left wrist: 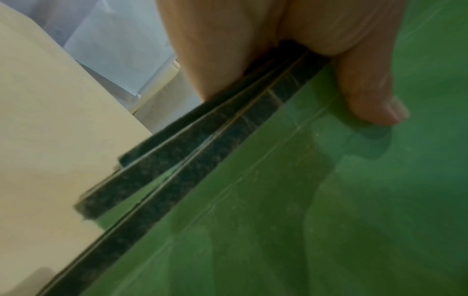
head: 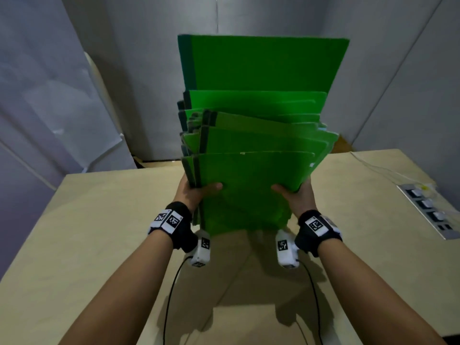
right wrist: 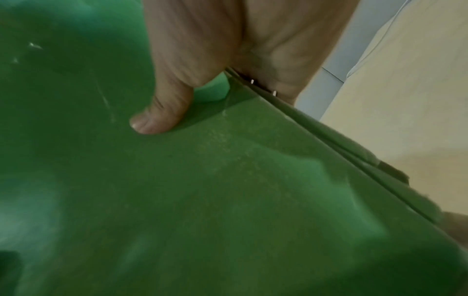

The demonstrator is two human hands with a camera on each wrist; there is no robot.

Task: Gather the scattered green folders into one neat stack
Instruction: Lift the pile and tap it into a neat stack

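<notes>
Several green folders (head: pixel 251 145) with dark green spines stand nearly upright as one bundle, lifted above the beige table (head: pixel 99 232), their top edges fanned at uneven heights. My left hand (head: pixel 196 192) grips the bundle's left, spine side, thumb pressed on the front cover. My right hand (head: pixel 293 195) grips the right side the same way. In the left wrist view my thumb (left wrist: pixel 367 100) lies on the green cover (left wrist: pixel 303 200) beside the dark spines (left wrist: pixel 177 160). In the right wrist view my thumb (right wrist: pixel 162 112) presses the cover (right wrist: pixel 202 190). The fingers behind the bundle are hidden.
A power strip (head: pixel 430 210) is set into the table at the right edge, with a thin cable near it. Grey partition walls (head: pixel 74 83) enclose the table at the back and sides. Black wrist-camera cables (head: pixel 171 295) hang over the near part of the table.
</notes>
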